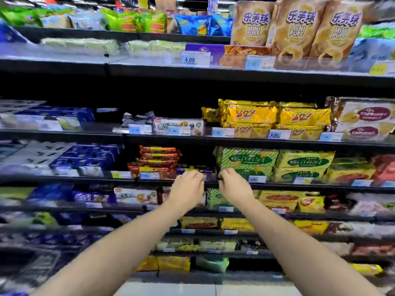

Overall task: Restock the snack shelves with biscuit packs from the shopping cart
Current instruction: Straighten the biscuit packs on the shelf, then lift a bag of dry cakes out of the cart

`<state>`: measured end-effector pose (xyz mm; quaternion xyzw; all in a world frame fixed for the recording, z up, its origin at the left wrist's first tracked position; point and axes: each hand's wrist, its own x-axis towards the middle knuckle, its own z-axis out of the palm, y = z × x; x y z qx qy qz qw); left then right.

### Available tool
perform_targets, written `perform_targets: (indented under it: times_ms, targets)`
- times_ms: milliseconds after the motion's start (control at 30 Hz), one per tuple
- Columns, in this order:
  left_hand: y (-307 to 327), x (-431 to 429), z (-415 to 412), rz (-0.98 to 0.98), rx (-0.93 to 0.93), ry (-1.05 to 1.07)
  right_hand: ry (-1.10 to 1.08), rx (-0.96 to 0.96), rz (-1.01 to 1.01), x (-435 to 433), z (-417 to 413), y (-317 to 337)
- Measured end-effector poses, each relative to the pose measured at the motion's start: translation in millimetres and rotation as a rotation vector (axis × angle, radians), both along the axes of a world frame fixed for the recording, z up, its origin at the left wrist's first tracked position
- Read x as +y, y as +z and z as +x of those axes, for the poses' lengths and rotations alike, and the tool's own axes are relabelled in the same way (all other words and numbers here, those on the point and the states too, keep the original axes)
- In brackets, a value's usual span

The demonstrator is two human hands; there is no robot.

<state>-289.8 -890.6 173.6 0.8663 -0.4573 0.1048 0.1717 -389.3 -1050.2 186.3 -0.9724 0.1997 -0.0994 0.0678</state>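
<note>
Two hands, frame centre: L hand [188, 185], R hand [234, 185] curled at purple biscuit pack [210, 172]; grip cannot tell. Pack prob. light, slick, brittle; hold long edges.

A tall run of black metal shelves [213, 76] fills the whole view, tier above tier. Each front edge carries a clear strip with small price tags [195, 59] in white, pale blue and yellow. Left of centre, a seam in the shelf edges marks where two bays meet. Under the second tier from the top lies a deep, dark gap [128, 92]. Along the bottom edge, pale glossy floor tiles [203, 289] catch soft light.
</note>
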Motion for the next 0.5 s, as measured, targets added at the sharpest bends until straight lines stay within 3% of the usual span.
perform_targets:
  times_ms: [233, 500]
  targets:
    - [-63.9, 168.5, -6.9, 0.369, 0.154, 0.313, 0.262, 0.302, -0.009, 122.1, 40.3, -59.1]
    - [-96.2, 405.1, -16.4, 0.434, 0.328, 0.715, 0.623, 0.422, -0.092, 329.6, 106.4, -85.4]
